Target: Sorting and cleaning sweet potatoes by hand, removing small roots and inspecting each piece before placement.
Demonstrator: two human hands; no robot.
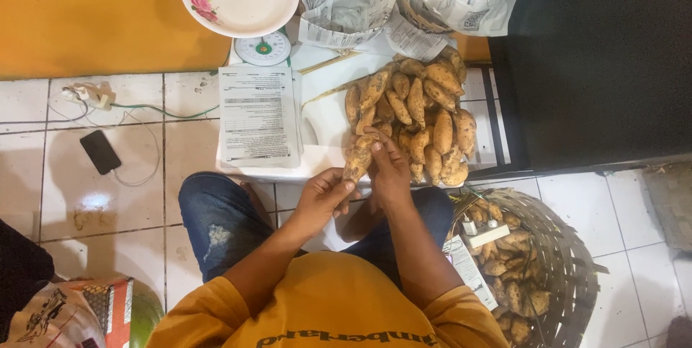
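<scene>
Sweet potato (358, 159) gripped by both closed hands, left hand (322, 196) low, right hand (389, 170) beside, near the sweet potato pile (425, 113).

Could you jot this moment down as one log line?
left hand: under sweet potato | right hand: gripping it | pile: just beyond | basket: at right

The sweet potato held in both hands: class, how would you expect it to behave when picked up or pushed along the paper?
The sweet potato looks solid, so probably stiff and fairly heavy for its size. Its tapered, rounded shape suggests it might roll crookedly rather than straight. The dull, soil-marked skin probably grips well; the left hand and right hand hold it with fingertips only.
</scene>
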